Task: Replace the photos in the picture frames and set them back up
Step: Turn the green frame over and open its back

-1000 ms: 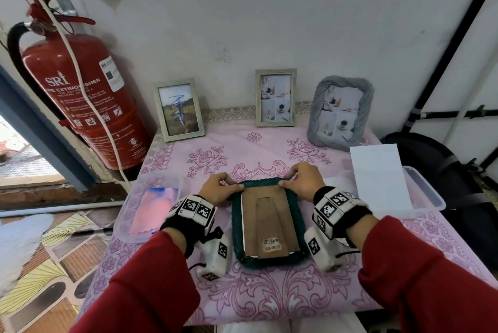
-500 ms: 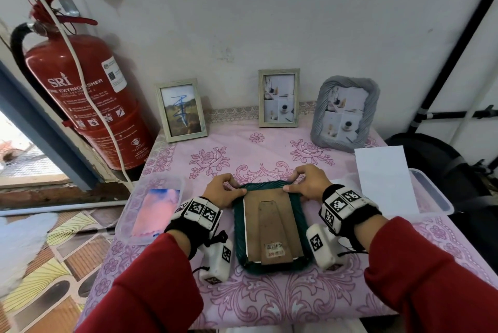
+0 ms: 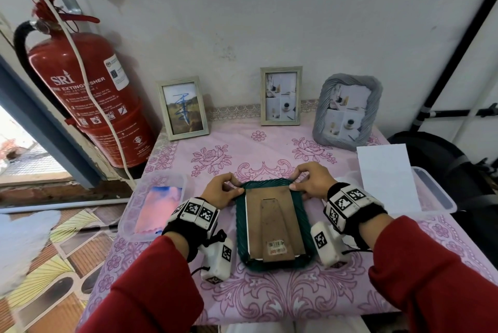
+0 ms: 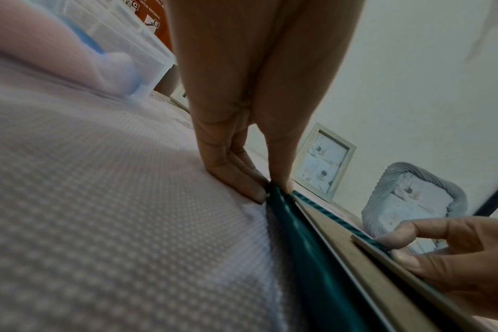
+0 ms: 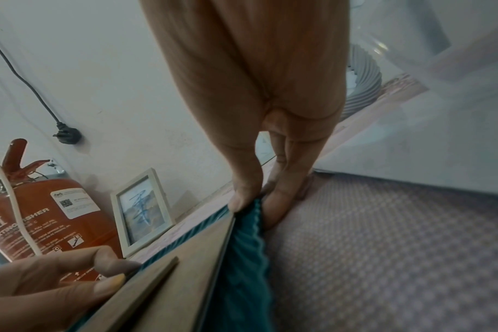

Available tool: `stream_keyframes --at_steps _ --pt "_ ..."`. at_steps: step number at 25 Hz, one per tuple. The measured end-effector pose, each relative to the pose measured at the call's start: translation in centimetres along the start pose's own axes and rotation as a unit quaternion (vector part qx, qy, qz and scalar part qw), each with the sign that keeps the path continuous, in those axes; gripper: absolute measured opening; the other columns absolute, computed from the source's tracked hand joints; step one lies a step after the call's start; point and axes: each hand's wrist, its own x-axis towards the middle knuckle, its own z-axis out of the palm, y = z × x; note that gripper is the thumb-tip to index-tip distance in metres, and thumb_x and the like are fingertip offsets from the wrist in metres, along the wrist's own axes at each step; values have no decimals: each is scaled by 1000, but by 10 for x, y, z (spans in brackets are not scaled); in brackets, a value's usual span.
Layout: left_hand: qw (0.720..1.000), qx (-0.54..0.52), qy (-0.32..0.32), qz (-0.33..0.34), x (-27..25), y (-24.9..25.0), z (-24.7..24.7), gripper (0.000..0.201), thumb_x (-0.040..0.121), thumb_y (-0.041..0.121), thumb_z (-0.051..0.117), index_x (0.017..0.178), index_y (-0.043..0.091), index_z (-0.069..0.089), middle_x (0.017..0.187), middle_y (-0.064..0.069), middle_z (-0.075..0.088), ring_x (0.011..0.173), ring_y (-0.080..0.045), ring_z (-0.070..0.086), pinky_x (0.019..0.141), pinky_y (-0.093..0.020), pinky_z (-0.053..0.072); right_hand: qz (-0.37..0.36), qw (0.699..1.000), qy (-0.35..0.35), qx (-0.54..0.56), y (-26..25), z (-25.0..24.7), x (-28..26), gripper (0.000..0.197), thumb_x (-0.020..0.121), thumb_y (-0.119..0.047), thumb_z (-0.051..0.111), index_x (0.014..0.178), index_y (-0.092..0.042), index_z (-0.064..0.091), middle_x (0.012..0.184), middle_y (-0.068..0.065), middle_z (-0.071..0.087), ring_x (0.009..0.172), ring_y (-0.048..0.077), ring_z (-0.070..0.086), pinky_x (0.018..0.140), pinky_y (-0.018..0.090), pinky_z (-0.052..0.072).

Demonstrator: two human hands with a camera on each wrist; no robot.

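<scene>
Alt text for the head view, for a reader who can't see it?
Both hands, left hand and right hand, pinch the far corners of a green frame lying face down on a pink floral tablecloth. Three framed photos stand against the wall behind.

A table covered by a pink floral cloth (image 3: 215,149) is seen. A teal ribbed picture frame (image 3: 310,249) is laid face down at its centre. Clear plastic tubs (image 3: 126,225) are set at 9 and 3 o'clock, three upright frames (image 3: 347,111) at 12.

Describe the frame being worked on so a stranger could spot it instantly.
On the pink floral tablecloth, nearer than the three upright frames along the white wall, the dark green ribbed picture frame lies between two hands. Unlike the others, it lies face down, its brown cardboard backing facing up.
</scene>
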Motion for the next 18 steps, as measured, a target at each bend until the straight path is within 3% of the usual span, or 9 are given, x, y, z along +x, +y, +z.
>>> stream_keyframes --at_steps 3,6,8,10,12,14,18 --pt "1000 -9 4 0 -2 0 1 24 88 2 59 70 14 48 59 -9 51 48 -10 50 49 -17 47 -3 1000 6 4 0 1 -1 18 79 2 70 95 5 65 67 -1 46 55 11 49 37 13 48" --pt "999 -21 26 -2 -4 -1 4 22 87 2 60 71 13 50 61 -10 52 59 -20 50 66 -28 49 -25 999 19 -17 2 3 -4 17 80 0 69 97 5 65 64 -4 47 56 7 47 42 7 45" --pt "999 -20 44 -9 -7 0 6 15 88 2 59 76 8 54 64 -10 52 69 -21 50 77 -35 47 -41 998 24 -52 3 4 -6 20 82 -1 67 102 4 65 64 -9 47 57 5 46 53 8 44" --pt "998 -43 31 -26 -12 4 7 4 90 0 54 94 2 56 70 -9 51 76 -22 50 79 -33 46 -32 998 20 -56 3 3 -10 25 85 2 60 110 3 63 66 -10 45 63 10 47 65 13 44" --pt "995 -86 5 -45 -21 7 7 23 92 -1 51 115 -1 53 76 -6 50 82 -23 50 75 -28 46 -20 999 -4 -34 4 3 -20 33 88 3 56 121 1 57 70 -6 44 74 16 48 79 27 45" --pt "997 -66 12 -33 -35 12 7 32 91 2 54 123 -2 50 86 -7 50 90 -22 49 77 -28 46 -28 999 -23 -29 7 3 -34 44 88 -1 58 130 -6 47 79 -2 47 87 19 50 87 33 44" --pt "990 108 84 13 -70 17 25 23 85 27 63 104 13 64 112 -9 50 108 -23 48 101 -35 38 -37 997 -60 2 22 4 -63 58 82 -5 67 133 -15 43 91 0 48 93 17 50 92 35 45"
